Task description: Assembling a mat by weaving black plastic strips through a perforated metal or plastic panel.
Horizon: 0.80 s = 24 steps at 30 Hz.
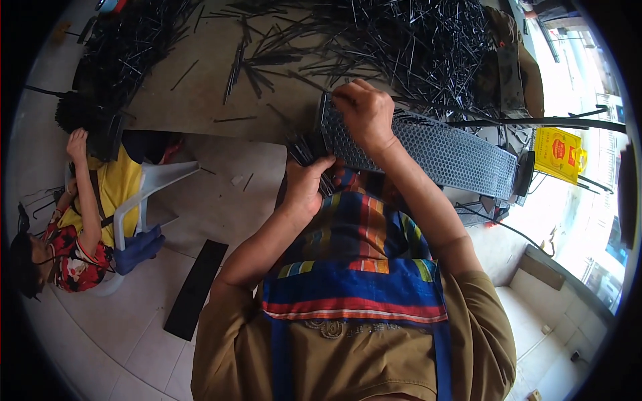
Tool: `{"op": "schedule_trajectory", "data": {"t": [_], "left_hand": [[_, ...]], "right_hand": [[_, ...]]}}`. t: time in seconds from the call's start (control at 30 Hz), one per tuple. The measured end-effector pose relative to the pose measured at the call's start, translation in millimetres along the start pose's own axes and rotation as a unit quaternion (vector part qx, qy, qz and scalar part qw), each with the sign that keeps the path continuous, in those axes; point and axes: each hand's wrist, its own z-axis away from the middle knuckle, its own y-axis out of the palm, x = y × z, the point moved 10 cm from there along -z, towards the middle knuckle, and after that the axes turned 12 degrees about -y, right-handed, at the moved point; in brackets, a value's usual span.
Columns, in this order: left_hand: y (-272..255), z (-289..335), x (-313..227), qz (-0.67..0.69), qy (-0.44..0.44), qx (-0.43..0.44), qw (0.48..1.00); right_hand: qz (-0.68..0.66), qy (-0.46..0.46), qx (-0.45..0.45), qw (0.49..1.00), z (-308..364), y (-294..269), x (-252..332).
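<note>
Over my lap, a long grey mesh panel with a honeycomb pattern stretches from my hands out to my right, its far end reaching a dark stand. My right hand is closed over the panel's near end, fingers curled across its top edge and gripping it. Just below that same end, my left hand is clenched around a small bundle of thin black strips, which touch the panel's near corner. Beneath the panel, a striped cloth in blue, red, orange and green covers my knees and tan shirt.

Beyond the panel, a large heap of black strips sprawls across the floor, with loose pieces scattered toward a second dark pile well to the panel's left. Far to the left of the panel, another person in a yellow and red patterned top sits on a white plastic chair, one arm raised to a dark bundle overhead. A flat black strip lies on the tiled floor between that chair and my left arm. Past the panel's far end, a yellow bag hangs in bright daylight.
</note>
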Motion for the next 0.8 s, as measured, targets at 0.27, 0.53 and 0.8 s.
{"op": "schedule_trajectory", "data": {"t": [0.27, 0.53, 0.8], "left_hand": [[7.2, -2.3, -0.7, 0.023, 0.016, 0.043, 0.999], [25.7, 1.4, -8.1, -0.008, 0.035, 0.050, 0.998], [11.4, 2.6, -12.4, 0.008, 0.033, -0.002, 0.999]], "right_hand": [[0.004, -0.038, -0.001, 0.999, 18.4, -8.9, 6.8], [-0.396, 0.266, 0.053, 0.878, 61.5, 26.9, -29.8], [-0.368, 0.206, -0.207, 0.883, 53.9, -19.8, -42.1]]}}
